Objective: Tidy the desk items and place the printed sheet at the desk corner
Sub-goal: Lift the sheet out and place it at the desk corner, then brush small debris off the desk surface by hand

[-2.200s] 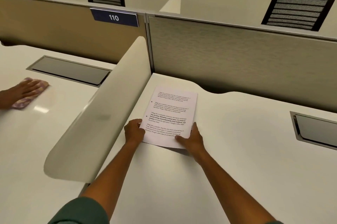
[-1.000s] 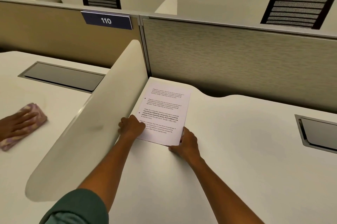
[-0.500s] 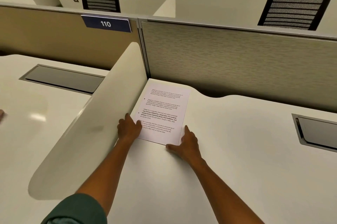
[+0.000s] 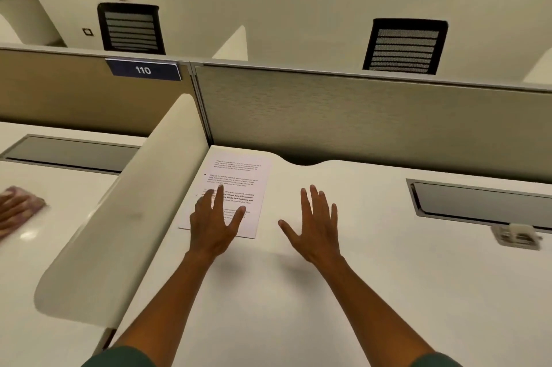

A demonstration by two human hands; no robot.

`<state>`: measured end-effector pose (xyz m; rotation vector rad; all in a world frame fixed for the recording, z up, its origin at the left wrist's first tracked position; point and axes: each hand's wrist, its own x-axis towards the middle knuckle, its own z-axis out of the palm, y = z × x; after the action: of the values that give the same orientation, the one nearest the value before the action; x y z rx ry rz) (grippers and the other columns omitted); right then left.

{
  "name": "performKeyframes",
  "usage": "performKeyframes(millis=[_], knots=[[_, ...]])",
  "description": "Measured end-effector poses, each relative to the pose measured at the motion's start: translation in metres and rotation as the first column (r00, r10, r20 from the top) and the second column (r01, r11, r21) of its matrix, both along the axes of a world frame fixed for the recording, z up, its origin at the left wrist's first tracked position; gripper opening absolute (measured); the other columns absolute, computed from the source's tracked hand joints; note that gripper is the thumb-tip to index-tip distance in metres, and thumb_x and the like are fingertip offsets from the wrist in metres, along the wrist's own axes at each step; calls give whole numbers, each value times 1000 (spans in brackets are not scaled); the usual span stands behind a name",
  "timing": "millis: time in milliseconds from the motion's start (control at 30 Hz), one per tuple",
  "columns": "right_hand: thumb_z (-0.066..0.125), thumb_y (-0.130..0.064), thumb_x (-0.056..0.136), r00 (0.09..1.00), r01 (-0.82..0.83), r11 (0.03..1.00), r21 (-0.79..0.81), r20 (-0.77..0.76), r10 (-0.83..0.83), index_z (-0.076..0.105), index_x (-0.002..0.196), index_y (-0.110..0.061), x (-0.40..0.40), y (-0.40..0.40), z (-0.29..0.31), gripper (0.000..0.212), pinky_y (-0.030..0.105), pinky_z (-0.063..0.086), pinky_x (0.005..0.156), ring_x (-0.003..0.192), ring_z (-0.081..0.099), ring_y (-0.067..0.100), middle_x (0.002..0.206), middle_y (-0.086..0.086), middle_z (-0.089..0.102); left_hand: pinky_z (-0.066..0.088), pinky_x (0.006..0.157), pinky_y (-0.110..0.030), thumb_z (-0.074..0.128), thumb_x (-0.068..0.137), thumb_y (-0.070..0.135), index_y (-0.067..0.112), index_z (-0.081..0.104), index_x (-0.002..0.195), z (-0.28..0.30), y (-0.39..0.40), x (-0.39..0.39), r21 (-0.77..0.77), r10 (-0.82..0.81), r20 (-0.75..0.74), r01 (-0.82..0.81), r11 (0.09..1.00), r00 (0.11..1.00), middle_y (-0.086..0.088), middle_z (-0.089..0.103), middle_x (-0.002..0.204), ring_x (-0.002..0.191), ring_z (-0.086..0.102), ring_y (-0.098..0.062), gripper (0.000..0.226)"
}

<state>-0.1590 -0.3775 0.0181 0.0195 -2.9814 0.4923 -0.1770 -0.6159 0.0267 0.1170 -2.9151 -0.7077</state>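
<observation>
Two bare forearms in green sleeves reach forward over the white bench (image 4: 328, 307). The left hand (image 4: 213, 221) is spread flat, fingers straight, over the near half of the printed sheet (image 4: 239, 184); whether the palm presses on the paper or hovers just above it cannot be told. The right hand (image 4: 316, 223) is likewise open, fingers straight and splayed, holding nothing, over bare bench just to the right of the sheet and apart from its edge.

The sheet lies flat in the far left corner of the bench, its left edge along the curved white divider (image 4: 125, 217) and its far edge near the grey partition (image 4: 358, 118). Printed text shows on its far half.

To the right, a recessed grey cable tray (image 4: 484, 202) sits in the bench, with a small blurred object (image 4: 516, 235) at its near edge. Across the divider, on the neighbouring bench, another person's hand (image 4: 10, 213) rests on a pinkish cloth (image 4: 28, 198). A blue sign reading 110 (image 4: 143, 70) is fixed on the tan partition, and two black chair backs (image 4: 404, 45) stand beyond.
</observation>
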Motion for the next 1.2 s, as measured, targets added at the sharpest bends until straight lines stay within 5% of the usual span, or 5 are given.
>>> performKeyframes(millis=[367,833,1200], knots=[[14,-82,83,989,146,976,164,-48,-139,-6,155,-25,59,87,38,94,59,-3,118,150,-14,28,163,2,-17,2,119,-55,15,81,81,30,-3,155,35,106,38,-81,-247,-88,241,967,965,1,-11,164,151,-11,-23,91],[16,-82,82,960,278,952,131,-55,-273,-8,154,-27,154,256,55,94,61,-3,117,150,-13,29,163,1,-17,4,119,-57,15,80,81,28,-2,155,43,271,110,-133,-365,-61,355,925,929,-1,-12,164,151,-10,-25,93],[27,-74,88,981,178,980,94,59,-184,-5,155,-24,209,379,25,90,59,1,118,151,-8,30,164,3,-12,0,120,-55,20,85,78,28,-5,154,12,371,187,-114,-280,73,287,951,957,0,-15,163,150,-13,-23,90]])
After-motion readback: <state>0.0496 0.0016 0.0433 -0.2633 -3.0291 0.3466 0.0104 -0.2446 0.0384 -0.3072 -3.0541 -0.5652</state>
